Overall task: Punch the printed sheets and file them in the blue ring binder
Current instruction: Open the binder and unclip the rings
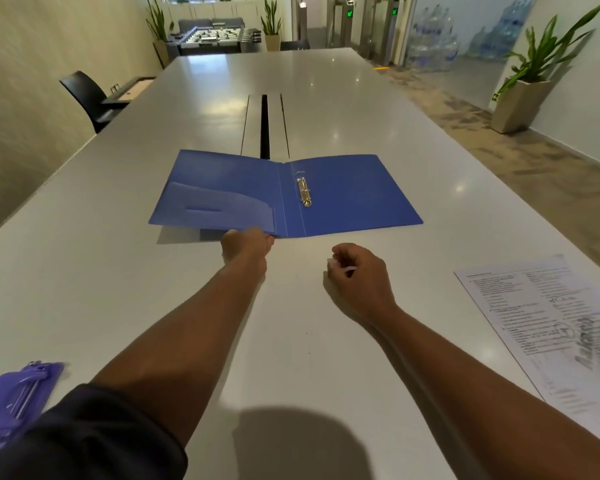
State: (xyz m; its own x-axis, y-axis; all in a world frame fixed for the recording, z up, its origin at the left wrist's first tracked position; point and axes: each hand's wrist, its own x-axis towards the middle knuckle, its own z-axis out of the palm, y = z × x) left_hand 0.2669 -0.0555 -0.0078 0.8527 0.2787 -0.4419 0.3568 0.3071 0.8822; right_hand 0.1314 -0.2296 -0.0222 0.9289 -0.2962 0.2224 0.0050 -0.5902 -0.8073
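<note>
The blue ring binder (343, 195) lies open on the white table, its metal rings (304, 192) near the spine. My left hand (245, 245) pinches the near edge of the binder's left cover, which is slightly raised off the table. My right hand (355, 271) rests on the table just in front of the binder, fingers loosely curled, holding nothing. The printed sheets (548, 327) lie at the right edge of the table. A purple hole punch (18, 400) sits at the near left corner.
The long white table (326, 358) has a cable slot (264, 126) down its middle behind the binder. A black chair (87, 98) stands at the left side. Potted plants and a football table stand further back.
</note>
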